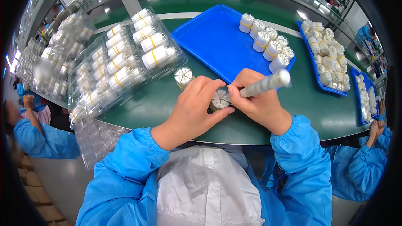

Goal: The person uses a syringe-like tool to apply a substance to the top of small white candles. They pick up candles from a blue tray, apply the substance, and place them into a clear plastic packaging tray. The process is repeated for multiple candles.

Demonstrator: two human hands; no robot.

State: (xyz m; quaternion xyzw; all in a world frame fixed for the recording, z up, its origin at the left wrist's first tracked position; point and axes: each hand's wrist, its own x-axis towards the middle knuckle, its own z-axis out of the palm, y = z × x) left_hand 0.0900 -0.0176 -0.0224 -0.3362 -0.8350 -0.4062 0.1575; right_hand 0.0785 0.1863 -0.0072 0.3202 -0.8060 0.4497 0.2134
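My left hand (194,106) curls its thumb and fingers round a round bundle of white wedge-topped pieces (220,100) standing on the green table. In my right hand (257,104) is a thick white pen-shaped tool (268,84), gripped like a pencil. Its lower end points at the bundle, and the fingers hide its tip. Just beyond my left hand stands a similar bundle (183,75) with a yellow band. A blue tray (209,29) lies past both hands, with several banded bundles (272,49) upright along its right side.
Clear plastic trays (144,75) of banded white bundles cover the table's left side. Two more loaded blue trays (316,71) (361,100) stand at the right. The table's curved front edge (234,143) runs before me. Co-workers in blue sleeves (46,136) (364,171) sit on both sides.
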